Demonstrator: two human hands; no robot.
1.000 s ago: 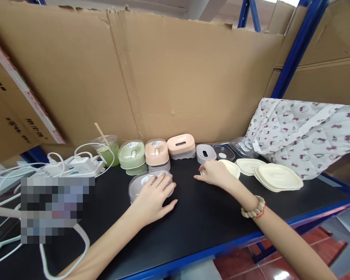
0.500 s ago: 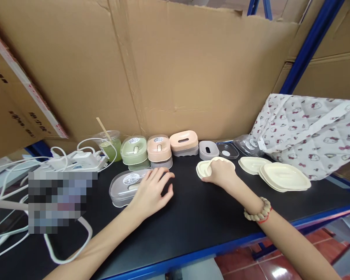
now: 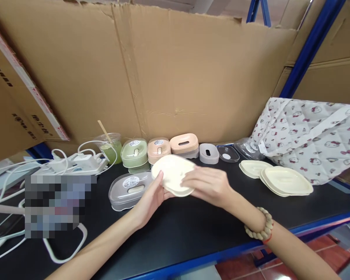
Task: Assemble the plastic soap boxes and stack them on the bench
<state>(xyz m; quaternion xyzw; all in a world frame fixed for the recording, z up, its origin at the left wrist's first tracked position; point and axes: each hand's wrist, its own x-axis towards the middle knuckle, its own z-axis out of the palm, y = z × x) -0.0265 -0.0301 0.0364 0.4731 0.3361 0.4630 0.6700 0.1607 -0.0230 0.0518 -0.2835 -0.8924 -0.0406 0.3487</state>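
Observation:
Both hands hold a shallow cream oval plastic piece (image 3: pixel 169 171) above the middle of the black tabletop, its broad face tilted towards me. My left hand (image 3: pixel 151 200) grips its lower left side, thumb on the face and fingers underneath. From the right, my right hand (image 3: pixel 211 185) has its fingers over the face and right edge. Whether several pieces are stacked there I cannot tell. Just left of the hands lies a grey oval box (image 3: pixel 121 194) with a clear cover. To the right rest more cream oval pieces (image 3: pixel 287 181), partly overlapping.
Along the cardboard wall (image 3: pixel 207 77) stand a green box (image 3: pixel 134 153), peach boxes (image 3: pixel 184 143), a grey slotted box (image 3: pixel 208 153) and clear covers (image 3: pixel 228 153). A drink cup (image 3: pixel 112 149), power strip (image 3: pixel 87 165) and cables are left; a patterned bag (image 3: pixel 315 136) is right.
My right hand has lifted the cream piece from the table and brought it left and nearer. My left hand has turned and taken hold of its left side.

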